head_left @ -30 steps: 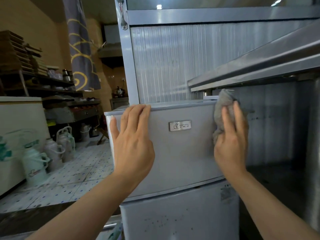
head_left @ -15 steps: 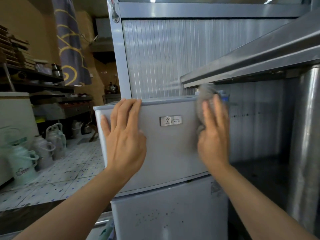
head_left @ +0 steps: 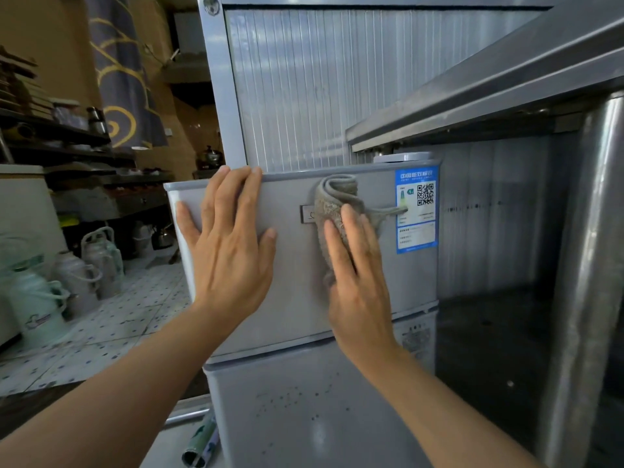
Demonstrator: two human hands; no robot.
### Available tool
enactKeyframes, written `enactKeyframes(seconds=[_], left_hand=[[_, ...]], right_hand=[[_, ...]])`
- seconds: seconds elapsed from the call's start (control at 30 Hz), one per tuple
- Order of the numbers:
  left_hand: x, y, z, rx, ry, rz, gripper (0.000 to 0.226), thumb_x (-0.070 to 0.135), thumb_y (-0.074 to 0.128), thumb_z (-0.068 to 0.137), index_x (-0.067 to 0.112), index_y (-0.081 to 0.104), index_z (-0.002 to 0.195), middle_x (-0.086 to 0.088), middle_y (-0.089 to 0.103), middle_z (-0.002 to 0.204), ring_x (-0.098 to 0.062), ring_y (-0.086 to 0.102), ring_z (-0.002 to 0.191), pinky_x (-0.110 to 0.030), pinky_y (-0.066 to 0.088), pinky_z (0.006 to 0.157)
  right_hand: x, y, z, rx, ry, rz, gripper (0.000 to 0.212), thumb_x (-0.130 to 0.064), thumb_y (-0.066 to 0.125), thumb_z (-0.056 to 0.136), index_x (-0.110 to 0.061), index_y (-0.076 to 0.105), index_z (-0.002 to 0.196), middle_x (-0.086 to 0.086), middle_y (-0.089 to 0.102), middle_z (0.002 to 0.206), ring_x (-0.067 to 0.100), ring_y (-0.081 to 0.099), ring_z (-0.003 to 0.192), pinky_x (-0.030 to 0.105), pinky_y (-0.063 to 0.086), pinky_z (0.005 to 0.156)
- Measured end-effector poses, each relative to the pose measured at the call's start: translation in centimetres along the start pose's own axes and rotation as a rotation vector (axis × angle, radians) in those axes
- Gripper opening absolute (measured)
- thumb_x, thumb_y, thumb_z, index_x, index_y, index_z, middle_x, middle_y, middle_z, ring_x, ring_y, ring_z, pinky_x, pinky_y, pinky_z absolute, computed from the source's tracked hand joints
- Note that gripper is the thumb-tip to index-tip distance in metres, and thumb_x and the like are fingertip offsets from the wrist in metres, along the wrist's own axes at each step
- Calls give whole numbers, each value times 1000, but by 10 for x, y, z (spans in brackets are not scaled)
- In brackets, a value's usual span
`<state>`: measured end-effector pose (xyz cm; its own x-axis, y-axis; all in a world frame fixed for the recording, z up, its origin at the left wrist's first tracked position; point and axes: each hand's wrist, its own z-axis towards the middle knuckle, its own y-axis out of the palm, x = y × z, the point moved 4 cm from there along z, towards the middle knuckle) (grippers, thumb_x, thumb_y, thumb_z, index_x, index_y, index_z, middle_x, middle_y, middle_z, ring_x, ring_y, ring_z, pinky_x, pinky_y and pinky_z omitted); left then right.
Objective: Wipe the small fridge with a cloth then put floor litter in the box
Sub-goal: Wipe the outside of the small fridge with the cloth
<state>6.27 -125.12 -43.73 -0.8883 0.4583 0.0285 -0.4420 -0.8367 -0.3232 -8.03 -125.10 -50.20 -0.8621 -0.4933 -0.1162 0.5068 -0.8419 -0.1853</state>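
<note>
We press our left hand [head_left: 229,244] flat, fingers spread, on the fridge [head_left: 293,298] upper door. Our right hand [head_left: 358,282] — also flat — pins the grey cloth [head_left: 332,201] against that door, just left of the blue sticker [head_left: 417,211].

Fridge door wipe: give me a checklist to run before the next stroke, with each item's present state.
1. Cloth flat under the right hand: not ok, its top is rolled and a corner trails toward the blue label.
2. Left hand bracing the upper door: ok, palm flat, fingers over the top edge.
3. Nameplate wiped: cannot tell, the cloth half covers it.
4. Lower door clean: not ok, dark specks show.
5. Floor litter picked up: not ok, a crumpled can lies beside the fridge base.
</note>
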Motion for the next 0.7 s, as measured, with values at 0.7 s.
enactKeyframes(seconds=[0.7], left_hand=[[2,14,-60,-235,30,145,70,23,46,87,17,13,148,0,3,157,-16,-4,144,-57,3,111]], right_hand=[[96,-16,-46,51,355,-54,65,16,45,83,-6,34,143,14,19,154,35,22,142,49,32,112]])
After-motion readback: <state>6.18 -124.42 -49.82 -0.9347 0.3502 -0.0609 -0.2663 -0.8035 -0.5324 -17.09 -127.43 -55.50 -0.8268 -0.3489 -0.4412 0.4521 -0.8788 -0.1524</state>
